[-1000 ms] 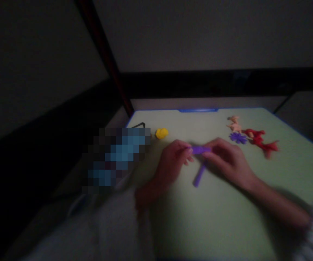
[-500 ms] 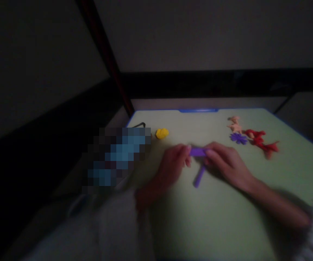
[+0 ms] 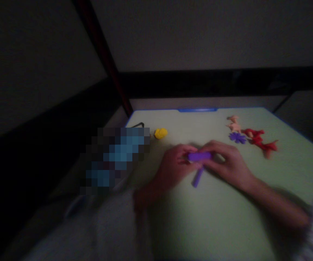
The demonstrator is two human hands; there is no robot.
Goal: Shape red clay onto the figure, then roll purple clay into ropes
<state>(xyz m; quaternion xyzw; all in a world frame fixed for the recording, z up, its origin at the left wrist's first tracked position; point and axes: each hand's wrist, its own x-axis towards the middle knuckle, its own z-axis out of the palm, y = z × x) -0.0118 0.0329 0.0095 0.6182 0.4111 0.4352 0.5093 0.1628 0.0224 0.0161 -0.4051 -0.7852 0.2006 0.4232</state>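
Between my two hands is a short purple block of what looks like modelling clay (image 3: 200, 156). My left hand (image 3: 174, 165) grips its left end, with thumb and fingers closed round it. At the other end, my right hand (image 3: 224, 161) pinches the block between thumb and curled fingers. A thin purple clay stick (image 3: 198, 177) lies slanted on the pale green board just below; its upper end is hidden by my fingers. Motion blur softens the fingertips.
Left of centre lies a yellow lump (image 3: 161, 133). A purple flower shape (image 3: 237, 137), peach-coloured pieces (image 3: 234, 125) and red pieces (image 3: 259, 139) sit at the back right. The pale board (image 3: 194, 217) has a blue edge. A blurred-out blue patch (image 3: 124, 145) is at left.
The purple block has been turned and lowered slightly between my hands. My left thumb has moved from its top to beneath it. The pieces on the board stay put.
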